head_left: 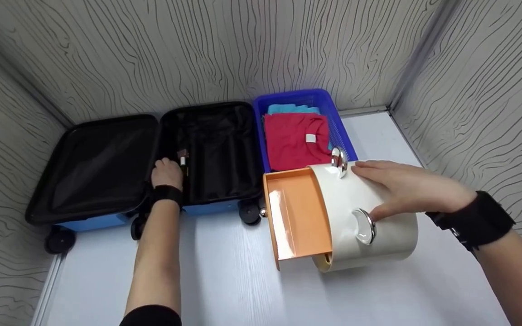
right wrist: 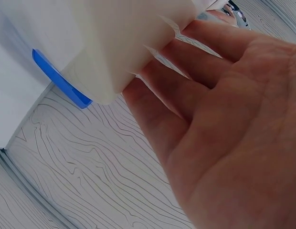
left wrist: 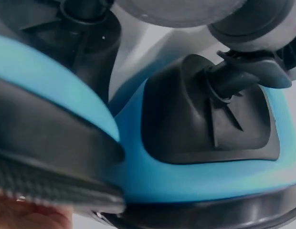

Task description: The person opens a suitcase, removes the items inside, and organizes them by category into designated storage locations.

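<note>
Makeup brush (head_left: pixel 182 162) lies in the open suitcase (head_left: pixel 206 149) at centre frame, its handle pointing toward the viewer, pinched by the left hand (head_left: pixel 166 173). Right of it, the right hand (head_left: pixel 408 188) rests flat, fingers straight, on the white organiser (head_left: pixel 379 235) on the table (head_left: pixel 224 276).

An open blue suitcase (head_left: pixel 152 158) with black lining lies flat on the white table (head_left: pixel 224 280). The left hand (head_left: pixel 167 173) reaches into the suitcase's right half and holds a small makeup brush (head_left: pixel 182 160). Just right of the suitcase stands a blue basket (head_left: pixel 345 136) with folded red and teal clothes. In front of the basket, the right hand (head_left: pixel 406 188) rests with straight fingers on a white cosmetic box (head_left: pixel 369 217), whose orange drawer (head_left: pixel 295 213) stands pulled out toward the suitcase.
</note>
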Demonstrator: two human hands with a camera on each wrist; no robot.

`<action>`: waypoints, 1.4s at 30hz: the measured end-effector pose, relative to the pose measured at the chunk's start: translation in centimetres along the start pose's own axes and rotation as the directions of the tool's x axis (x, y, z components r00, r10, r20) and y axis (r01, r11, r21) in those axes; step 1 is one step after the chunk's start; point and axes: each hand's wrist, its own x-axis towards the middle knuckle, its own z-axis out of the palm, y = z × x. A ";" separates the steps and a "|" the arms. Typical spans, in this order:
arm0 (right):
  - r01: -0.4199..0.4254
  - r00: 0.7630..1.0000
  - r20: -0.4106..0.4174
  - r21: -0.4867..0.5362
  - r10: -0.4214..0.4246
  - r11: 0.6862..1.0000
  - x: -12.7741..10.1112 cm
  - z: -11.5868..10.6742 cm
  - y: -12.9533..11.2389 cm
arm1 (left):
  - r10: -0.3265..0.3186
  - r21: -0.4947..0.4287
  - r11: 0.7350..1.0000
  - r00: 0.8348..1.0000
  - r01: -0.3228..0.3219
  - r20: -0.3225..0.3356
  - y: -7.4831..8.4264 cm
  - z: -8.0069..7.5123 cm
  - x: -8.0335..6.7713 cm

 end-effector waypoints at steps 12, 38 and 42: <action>0.016 1.000 -0.006 0.004 -0.016 1.000 0.1 0.1 0.1 | -0.002 -0.442 0.895 0.991 -0.057 -0.131 1.7 -4.6 -0.8; 0.011 1.000 -0.007 0.006 -0.011 1.000 0.4 0.2 0.0 | 0.625 -0.265 0.687 0.736 -0.677 -0.259 17.8 -17.1 -12.4; 0.002 1.000 -0.004 0.000 -0.002 1.000 0.4 0.2 0.1 | 0.676 -0.174 0.691 0.713 -0.702 -0.187 19.2 -16.7 -13.1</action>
